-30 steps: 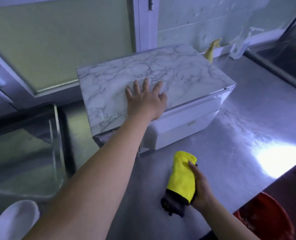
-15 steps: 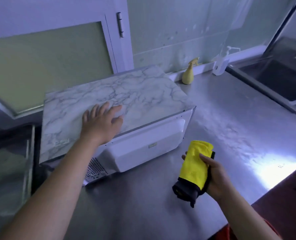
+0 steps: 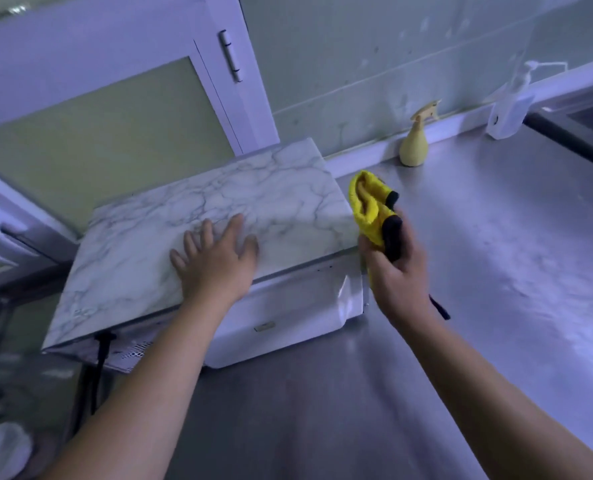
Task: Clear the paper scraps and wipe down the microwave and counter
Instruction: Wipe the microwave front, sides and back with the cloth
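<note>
Left hand [image 3: 218, 261] flat on microwave [image 3: 170, 237] top; right hand [image 3: 395, 275] grips yellow cloth [image 3: 367, 206], seemingly off surface.

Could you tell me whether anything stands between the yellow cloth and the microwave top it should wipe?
Only the left hand, resting flat on the front middle of the white microwave's marble-patterned top. The right hand grips the yellow-and-black cloth at the top's right edge; nothing visible lies between.

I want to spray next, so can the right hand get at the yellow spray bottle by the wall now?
Probably yes for reach: bare counter lies between the right hand and the spray bottle. But that hand grips the yellow cloth, so grasping looks awkward.
</note>
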Motion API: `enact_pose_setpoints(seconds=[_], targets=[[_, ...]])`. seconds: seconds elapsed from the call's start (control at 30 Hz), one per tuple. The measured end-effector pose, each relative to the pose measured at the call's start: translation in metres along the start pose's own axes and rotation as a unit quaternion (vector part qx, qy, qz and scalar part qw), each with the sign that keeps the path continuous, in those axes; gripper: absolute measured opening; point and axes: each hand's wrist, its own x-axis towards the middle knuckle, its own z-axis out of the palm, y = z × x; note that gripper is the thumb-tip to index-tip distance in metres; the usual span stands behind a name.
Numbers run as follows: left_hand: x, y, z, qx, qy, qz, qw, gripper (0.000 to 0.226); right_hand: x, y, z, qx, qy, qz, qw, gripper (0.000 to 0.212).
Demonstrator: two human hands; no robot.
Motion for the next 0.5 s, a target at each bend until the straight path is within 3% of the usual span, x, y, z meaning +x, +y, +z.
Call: enact_pose_setpoints(seconds=[0.1, 0.17, 0.3, 0.4, 0.5], targets=[[-0.003, 0.001, 0.002, 0.008, 0.020, 0.002, 1.000, 0.056, -0.013, 0.027, 0.018, -0.230, -0.041, -0.137, 0.963, 0.064], [-0.003, 0.000, 0.003, 0.004, 0.026, 0.001, 1.000, 0.056, -0.029, 0.050, 0.027, -0.316, -0.014, -0.155, 0.936, 0.069], [-0.001, -0.001, 0.005, 0.003, 0.031, 0.000, 1.000, 0.055, -0.039, 0.089, 0.038, -0.315, 0.076, -0.195, 0.926, 0.063], [-0.001, -0.002, 0.006, -0.001, 0.036, 0.000, 0.999, 0.054, -0.044, 0.111, 0.043, -0.297, 0.112, -0.208, 0.925, 0.074], [-0.001, -0.002, 0.007, 0.008, 0.040, 0.003, 0.999, 0.053, -0.057, 0.122, 0.046, -0.254, 0.138, -0.168, 0.942, 0.081]])
